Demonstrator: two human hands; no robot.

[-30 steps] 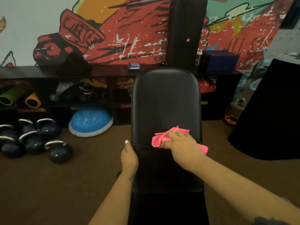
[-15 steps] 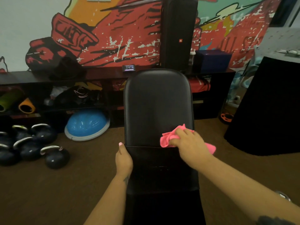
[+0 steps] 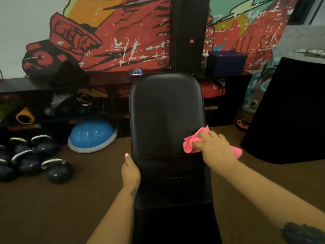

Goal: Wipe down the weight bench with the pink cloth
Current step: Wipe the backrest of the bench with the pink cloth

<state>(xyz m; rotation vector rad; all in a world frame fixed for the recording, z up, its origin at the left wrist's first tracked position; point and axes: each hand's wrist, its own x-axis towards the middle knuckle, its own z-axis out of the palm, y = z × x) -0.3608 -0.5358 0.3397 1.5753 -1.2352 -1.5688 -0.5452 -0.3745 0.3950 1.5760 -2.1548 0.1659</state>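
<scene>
While the head view is the only one, all places are given off the weight bench (image 3: pixel 167 117), the worktop here. Right hand (image 3: pixel 215 149) presses the pink cloth (image 3: pixel 189 144) onto the lower right edge of the back pad, just above the seam between back pad and seat; fingers curl over the bunched cloth, so the grip holds it. One cloth corner sticks out past the bench's right side. Left hand (image 3: pixel 131 170) rests on the left edge of the bench at the seam, thumb up along the pad; fingers hidden under the edge, so grip state cannot be told.

Progress, judged: wiping is under way, low on the back pad. No wet streaks or marks show, so what is cleaned cannot be read. Upper back pad and seat probably still to do.

Versus a second ago: cloth and right hand have slid from near the pad's lower middle out to its right edge. Left hand stays put. Kettlebells (image 3: pixel 58 170) sit left of the bench on the floor.
</scene>
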